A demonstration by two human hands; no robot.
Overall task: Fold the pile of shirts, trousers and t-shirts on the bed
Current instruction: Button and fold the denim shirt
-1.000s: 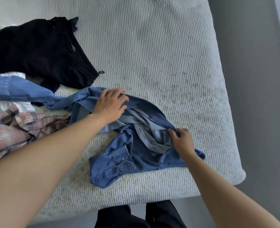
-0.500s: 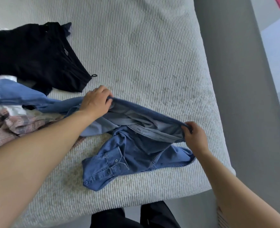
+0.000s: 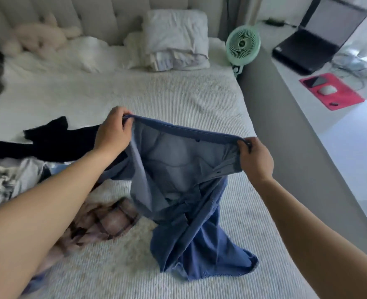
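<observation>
A blue denim shirt (image 3: pixel 184 190) hangs in the air over the bed (image 3: pixel 178 98), stretched between my two hands. My left hand (image 3: pixel 112 134) grips one end of its top edge, and my right hand (image 3: pixel 254 159) pinches the other end. The shirt's lower part drapes down twisted and touches the bed near the front. A black garment (image 3: pixel 55 141) lies to the left behind my left arm. A plaid pink shirt (image 3: pixel 100 225) lies below my left forearm, and a grey-white patterned garment (image 3: pixel 3 180) sits at the far left.
White pillows (image 3: pixel 176 39) and a plush toy (image 3: pixel 38 35) lie by the headboard. A green fan (image 3: pixel 242 45) stands at the bed's right corner. On the white desk at right are a laptop (image 3: pixel 311 42) and a red mat (image 3: pixel 333 91).
Both hands have lifted the blue shirt off the bed and spread its top edge apart. My view has tilted up, so the headboard, fan and desk now show.
</observation>
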